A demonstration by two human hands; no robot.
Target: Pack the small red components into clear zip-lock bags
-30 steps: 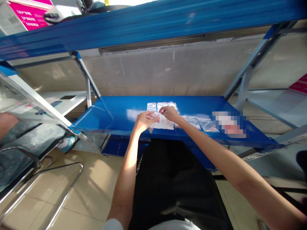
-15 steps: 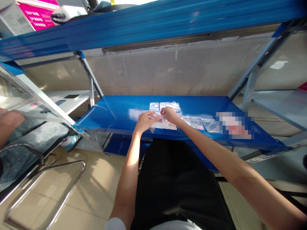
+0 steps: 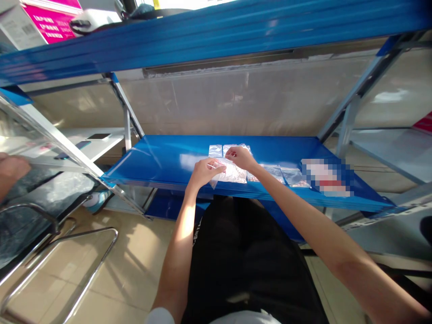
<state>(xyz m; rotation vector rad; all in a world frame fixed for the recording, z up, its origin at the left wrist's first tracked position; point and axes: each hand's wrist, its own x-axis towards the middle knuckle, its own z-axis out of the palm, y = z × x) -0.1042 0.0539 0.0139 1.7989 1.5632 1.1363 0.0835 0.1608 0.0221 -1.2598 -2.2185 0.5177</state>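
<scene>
A transparent plastic bag with white contents lies on the blue shelf, held between my two hands. My left hand pinches its left edge, and my right hand pinches its upper edge. Part of the bag is hidden under my fingers. Behind it lie several small transparent bags, and to its right lie more flat bags with pinkish contents.
The blue metal shelf has a pixelated patch at its right. A blue shelf beam runs overhead. At far left, another person's hand shows beside a glass pane. A chrome chair frame stands on the tiled floor.
The view has shifted slightly. My right hand sits a little higher on the bag, and both hands still hold it.
</scene>
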